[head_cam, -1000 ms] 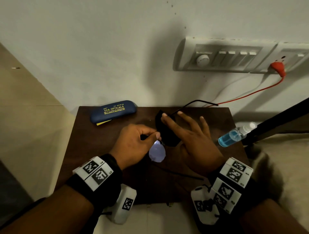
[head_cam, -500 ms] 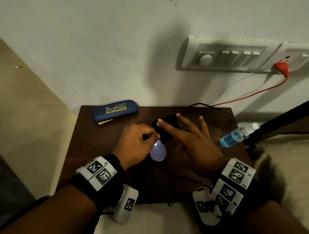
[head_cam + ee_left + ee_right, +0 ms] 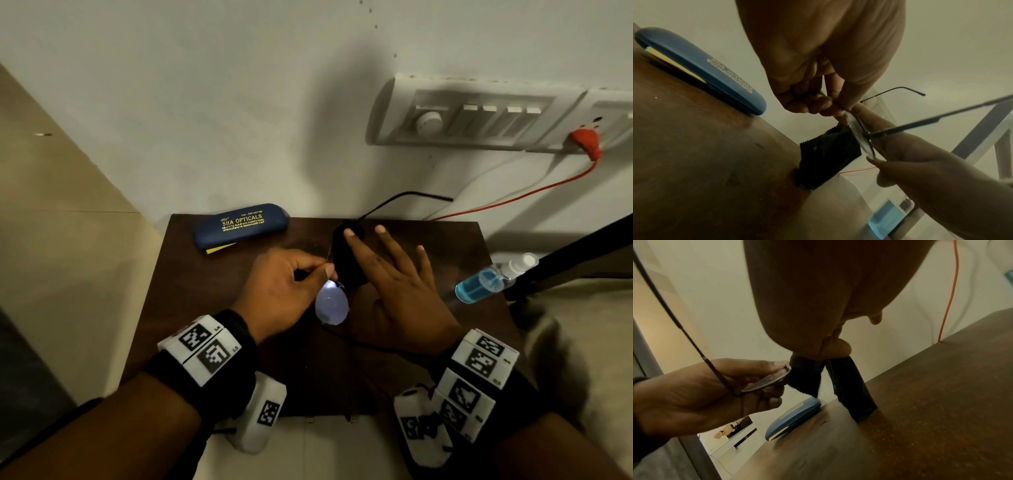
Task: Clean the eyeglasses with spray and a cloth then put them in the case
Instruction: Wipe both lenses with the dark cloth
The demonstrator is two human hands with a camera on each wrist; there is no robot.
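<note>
Thin black-framed eyeglasses [image 3: 331,305] pinched by left hand [image 3: 284,284] fingers, right hand [image 3: 400,291] pinching black cloth [image 3: 346,260]

On the table [image 3: 212,308], the case [image 3: 239,224] lies at the back left; the glasses [image 3: 331,305] hang above the middle; the spray bottle [image 3: 493,281] lies off its right edge.

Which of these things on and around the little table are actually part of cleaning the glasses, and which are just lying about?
Part of the job:
eyeglasses, gripped by the left hand
black cloth, pinched by the right hand
spray bottle
blue case

Just there:
switchboard
red plug and cord
table
</note>
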